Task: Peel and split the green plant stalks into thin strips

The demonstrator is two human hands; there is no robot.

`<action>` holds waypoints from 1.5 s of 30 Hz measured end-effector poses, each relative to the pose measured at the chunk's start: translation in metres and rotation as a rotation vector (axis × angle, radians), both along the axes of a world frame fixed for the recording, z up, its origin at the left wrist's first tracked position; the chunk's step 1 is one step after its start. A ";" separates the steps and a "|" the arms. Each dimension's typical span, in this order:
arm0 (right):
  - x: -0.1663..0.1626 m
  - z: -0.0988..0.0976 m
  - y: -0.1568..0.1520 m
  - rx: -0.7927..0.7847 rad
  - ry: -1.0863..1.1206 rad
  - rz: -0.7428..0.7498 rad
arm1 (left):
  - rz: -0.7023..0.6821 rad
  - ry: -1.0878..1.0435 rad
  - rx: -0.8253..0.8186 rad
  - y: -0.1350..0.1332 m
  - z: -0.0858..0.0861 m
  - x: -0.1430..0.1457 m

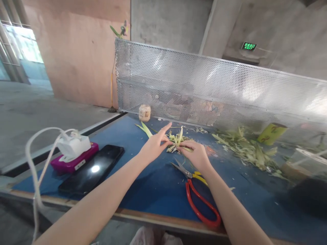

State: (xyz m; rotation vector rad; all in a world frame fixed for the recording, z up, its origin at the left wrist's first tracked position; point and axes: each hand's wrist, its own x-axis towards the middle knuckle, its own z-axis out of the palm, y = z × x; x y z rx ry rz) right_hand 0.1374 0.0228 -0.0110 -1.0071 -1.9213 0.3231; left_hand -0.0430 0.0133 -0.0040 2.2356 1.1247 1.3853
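Left hand: your left hand (153, 146) reaches in from the left, thumb and middle fingers pinched on the near end of the leaf bundle (178, 140), forefinger stretched out straight above it.
Right hand: your right hand (197, 156) is curled over the right side of the same bundle, knuckles up, grasping it against the table (153, 194).
Leaf bundle: a small knot of pale green strips and shreds, mid-table between your two hands, with one strip standing up out of it.
Scissors: red-handled scissors (198, 192) lie just under your right wrist, blades slightly parted and pointing up towards the bundle.
Risk, cut: your right forearm passes right over the blades; lowering the wrist or sliding it back could catch skin on them.
Risk, bundle: the strips look loose and frayed, so a hard pull from the left pinch could tear one free or scatter the shreds.
Risk, edge: the scissor loops sit near the table's front edge; a nudge from your arm could push them off.
Left of you: a dark phone (93, 168) and a pink power bank (74, 161) with a white cable (35, 163) looping off the edge, which a sweeping left elbow could snag.
Right of you: a heap of green trimmings (247, 149).
Behind: a perforated metal screen (217, 92).
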 end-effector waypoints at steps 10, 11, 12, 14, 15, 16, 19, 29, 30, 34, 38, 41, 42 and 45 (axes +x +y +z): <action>-0.004 0.006 -0.006 -0.166 0.161 0.006 | -0.249 -0.337 -0.372 0.000 -0.015 0.015; -0.005 0.006 -0.006 -0.194 0.162 0.020 | -0.278 -0.378 -0.378 0.001 -0.015 0.015; -0.005 0.006 -0.007 -0.222 0.165 0.030 | -0.296 -0.413 -0.384 0.001 -0.016 0.016; -0.005 0.004 -0.007 -0.245 0.172 0.041 | -0.313 -0.432 -0.410 0.001 -0.015 0.017; -0.005 0.003 -0.007 -0.236 0.173 0.048 | -0.319 -0.416 -0.426 0.001 -0.014 0.018; -0.005 0.002 -0.007 -0.218 0.169 0.054 | -0.324 -0.394 -0.441 0.001 -0.014 0.018; -0.003 0.000 -0.007 -0.184 0.170 0.070 | -0.364 -0.385 -0.462 -0.001 -0.012 0.022; 0.002 -0.001 -0.002 -0.245 0.286 0.113 | -0.441 -0.505 -0.538 -0.011 -0.004 0.026; 0.003 -0.001 -0.002 -0.257 0.294 0.124 | -0.444 -0.510 -0.544 -0.012 -0.003 0.026; 0.005 -0.002 0.004 -0.341 0.306 0.168 | -0.390 -0.518 -0.536 -0.013 -0.001 0.025; 0.007 -0.008 0.011 -0.358 0.391 0.252 | -0.338 -0.514 -0.499 -0.009 -0.004 0.023; 0.007 -0.007 0.010 -0.364 0.365 0.266 | -0.326 -0.515 -0.480 -0.007 -0.007 0.022; 0.006 -0.005 0.008 -0.365 0.328 0.246 | -0.325 -0.510 -0.473 -0.007 -0.007 0.021; 0.004 0.002 0.000 -0.344 0.214 0.168 | -0.327 -0.488 -0.452 -0.007 -0.007 0.021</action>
